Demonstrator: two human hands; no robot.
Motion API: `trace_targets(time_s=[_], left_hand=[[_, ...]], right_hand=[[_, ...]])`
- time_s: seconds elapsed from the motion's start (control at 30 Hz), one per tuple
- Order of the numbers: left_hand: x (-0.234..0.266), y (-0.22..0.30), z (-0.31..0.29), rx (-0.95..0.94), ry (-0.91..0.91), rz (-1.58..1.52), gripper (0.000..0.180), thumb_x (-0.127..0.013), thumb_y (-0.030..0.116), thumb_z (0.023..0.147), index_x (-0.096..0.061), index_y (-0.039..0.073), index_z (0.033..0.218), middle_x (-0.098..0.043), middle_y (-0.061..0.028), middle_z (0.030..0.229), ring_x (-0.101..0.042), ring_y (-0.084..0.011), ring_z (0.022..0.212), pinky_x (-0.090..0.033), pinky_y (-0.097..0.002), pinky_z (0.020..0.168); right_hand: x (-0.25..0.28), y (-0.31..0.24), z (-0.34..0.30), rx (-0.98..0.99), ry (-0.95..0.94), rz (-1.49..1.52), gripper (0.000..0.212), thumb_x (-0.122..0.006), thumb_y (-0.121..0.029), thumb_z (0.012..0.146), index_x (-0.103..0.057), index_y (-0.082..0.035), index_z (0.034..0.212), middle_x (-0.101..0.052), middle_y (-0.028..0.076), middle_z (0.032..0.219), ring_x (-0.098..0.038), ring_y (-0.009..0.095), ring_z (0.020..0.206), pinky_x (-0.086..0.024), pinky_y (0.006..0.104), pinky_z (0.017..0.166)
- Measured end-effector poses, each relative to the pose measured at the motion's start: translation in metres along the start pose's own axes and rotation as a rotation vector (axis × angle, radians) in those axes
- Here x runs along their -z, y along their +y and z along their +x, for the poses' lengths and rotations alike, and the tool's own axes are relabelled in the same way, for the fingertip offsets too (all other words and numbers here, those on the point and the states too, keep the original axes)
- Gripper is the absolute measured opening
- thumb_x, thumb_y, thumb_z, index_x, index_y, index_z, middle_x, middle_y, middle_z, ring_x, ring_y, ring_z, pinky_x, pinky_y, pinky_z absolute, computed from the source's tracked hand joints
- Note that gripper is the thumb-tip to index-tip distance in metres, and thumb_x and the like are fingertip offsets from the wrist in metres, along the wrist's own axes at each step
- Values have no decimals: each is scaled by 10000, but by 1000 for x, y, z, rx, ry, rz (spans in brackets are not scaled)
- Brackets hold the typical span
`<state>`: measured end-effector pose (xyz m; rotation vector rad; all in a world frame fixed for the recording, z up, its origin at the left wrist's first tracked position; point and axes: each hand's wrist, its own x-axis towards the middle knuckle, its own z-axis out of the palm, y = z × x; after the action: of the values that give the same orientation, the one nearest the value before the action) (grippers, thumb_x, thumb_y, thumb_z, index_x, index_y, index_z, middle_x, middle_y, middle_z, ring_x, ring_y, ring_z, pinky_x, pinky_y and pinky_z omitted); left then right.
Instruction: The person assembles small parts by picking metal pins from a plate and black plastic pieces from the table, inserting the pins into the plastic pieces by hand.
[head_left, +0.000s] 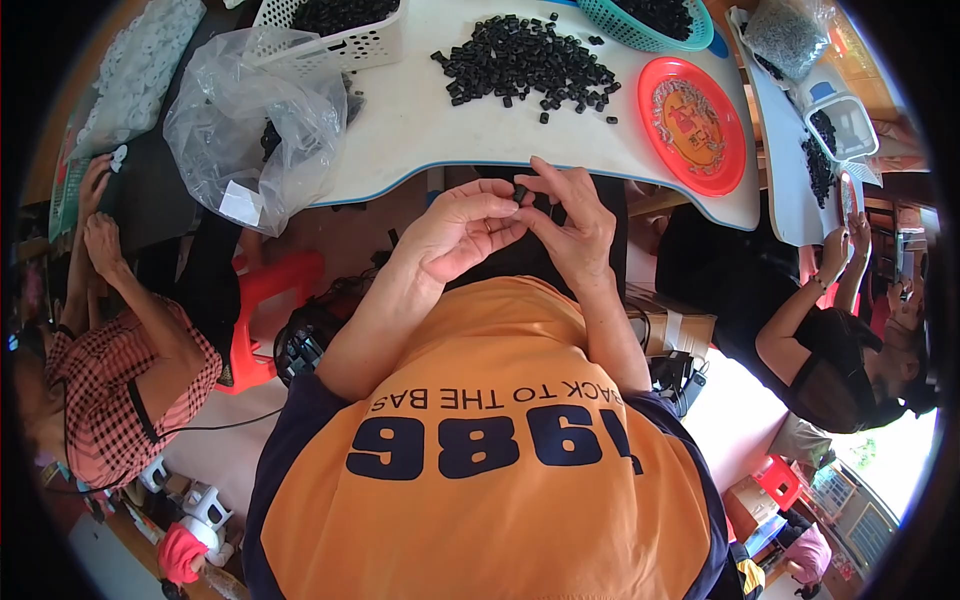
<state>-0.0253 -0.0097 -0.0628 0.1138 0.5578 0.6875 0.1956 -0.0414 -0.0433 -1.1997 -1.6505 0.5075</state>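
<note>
My left hand and my right hand meet in front of my chest, just off the near edge of the white table. Between their fingertips is a small black plastic piece, pinched from both sides. My fingers partly cover it, so its exact kind does not show. Beyond the hands, a loose pile of similar small black pieces lies on the tabletop. To the right, a round red plate holds many tiny silvery parts, too small to name.
At left sits a clear plastic bag by a white basket of black pieces. A teal basket stands at the far right. Co-workers sit on both sides, one near a red stool. The table's edge curves inward before me.
</note>
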Motion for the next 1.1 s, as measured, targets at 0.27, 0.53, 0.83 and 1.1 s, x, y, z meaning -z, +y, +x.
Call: trace_targets(time_s=[0.27, 0.53, 0.83, 1.1], left_hand=[[5, -2, 6, 89, 22, -131, 89, -810, -7, 1079, -828, 78, 1098, -871, -110, 1147, -871, -276, 1138, -688, -488, 1179], [15, -4, 10, 80, -4, -52, 96, -837, 4, 1044, -812, 97, 1035, -868, -85, 1077, -876, -276, 1120, -686, -493, 1182], [18, 1, 15, 88, -100, 23, 51, -764, 30, 1084, -790, 74, 1087, -870, -100, 1171, -863, -241, 1181, -669, -478, 1203], [14, 11, 23, 136, -182, -23, 66, -812, 109, 1153, -814, 83, 1213, -867, -126, 1238, -864, -267, 1168, -690, -510, 1174]], right_hand=[[2, -6, -1, -56, -13, 26, 764, -1000, 21, 820, -809, -72, 1555, -913, 55, 1215, -721, 191, 962, -632, 329, 845], [0, -8, -3, -81, -35, 70, 726, -993, 19, 835, -821, -68, 1536, -919, 61, 1224, -693, 180, 927, -615, 314, 811], [-4, 3, -12, -167, -39, 138, 748, -979, 51, 846, -807, -68, 1564, -920, 58, 1236, -632, 156, 902, -593, 301, 817], [-3, 8, -15, -303, -6, 415, 753, -991, 62, 874, -780, -29, 1590, -907, 54, 1267, -589, 131, 965, -559, 287, 889]])
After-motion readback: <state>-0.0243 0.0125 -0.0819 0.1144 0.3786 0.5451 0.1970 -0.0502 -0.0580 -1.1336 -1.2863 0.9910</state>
